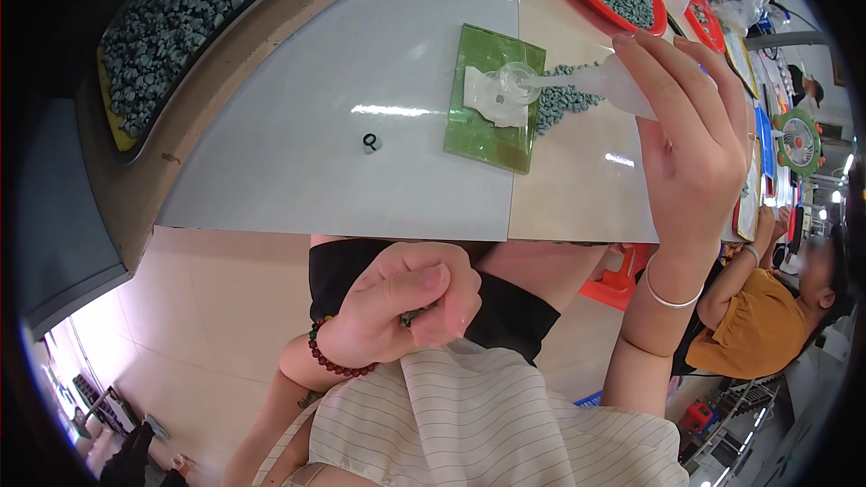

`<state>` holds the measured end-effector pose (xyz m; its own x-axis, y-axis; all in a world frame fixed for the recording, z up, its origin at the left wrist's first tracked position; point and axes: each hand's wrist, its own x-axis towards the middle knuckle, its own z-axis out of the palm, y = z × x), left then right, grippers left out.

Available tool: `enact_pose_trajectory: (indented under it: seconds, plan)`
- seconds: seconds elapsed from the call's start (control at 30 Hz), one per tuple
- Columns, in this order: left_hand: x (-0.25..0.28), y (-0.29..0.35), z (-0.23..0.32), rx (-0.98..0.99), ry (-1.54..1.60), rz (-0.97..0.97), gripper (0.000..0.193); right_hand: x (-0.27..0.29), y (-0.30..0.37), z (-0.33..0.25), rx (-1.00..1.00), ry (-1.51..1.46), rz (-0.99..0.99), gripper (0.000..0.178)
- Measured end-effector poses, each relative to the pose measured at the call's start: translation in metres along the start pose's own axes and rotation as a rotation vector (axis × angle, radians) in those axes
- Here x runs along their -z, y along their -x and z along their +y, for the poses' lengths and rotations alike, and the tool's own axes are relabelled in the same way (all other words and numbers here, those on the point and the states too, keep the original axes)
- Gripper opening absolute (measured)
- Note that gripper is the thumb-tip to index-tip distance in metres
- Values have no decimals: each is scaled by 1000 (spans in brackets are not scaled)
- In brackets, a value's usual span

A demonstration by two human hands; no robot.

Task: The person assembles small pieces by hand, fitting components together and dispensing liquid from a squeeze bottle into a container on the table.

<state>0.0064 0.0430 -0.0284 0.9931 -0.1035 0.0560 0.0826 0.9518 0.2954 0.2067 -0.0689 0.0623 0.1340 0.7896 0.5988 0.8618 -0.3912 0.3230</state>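
Observation:
My right hand [695,122] is wrapped round a translucent white squeeze bottle [595,81], held tilted over the table. Its thin nozzle points left, at a small clear round cup [516,72]. That cup sits by a crumpled white sheet [478,95] on a green glass plate [487,146]. Beside the plate lies a heap of small grey-green pieces [561,110]. Above my lap, my left hand [406,293] is closed, with a little dark grey-green showing between the fingers; I cannot make out what it is. A small black-rimmed cap-like piece [371,142] lies on the tabletop.
A large dark tray [113,113] full of grey-green pieces stands at the far left. Red trays [657,9] with similar pieces are at the back right. A green fan [799,142] and a seated person in an orange top [753,334] are to the right, near a red stool [618,284].

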Motion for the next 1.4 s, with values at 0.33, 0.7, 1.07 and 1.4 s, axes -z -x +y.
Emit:
enact_pose_trajectory:
  seconds: [0.33,0.7,1.07,1.4]
  plan:
    - [0,1,0,-11,-9,21,31,2,-2,0,14,3,-62,39]
    - [1,-2,1,11,157,-61,27,8,0,12,-48,-122,-143,40]
    - [-7,-2,6,22,-70,73,27,-47,14,154,-784,-438,35,33]
    - [4,3,-4,0,-33,-108,21,-141,89,279,-694,-483,-226,34]
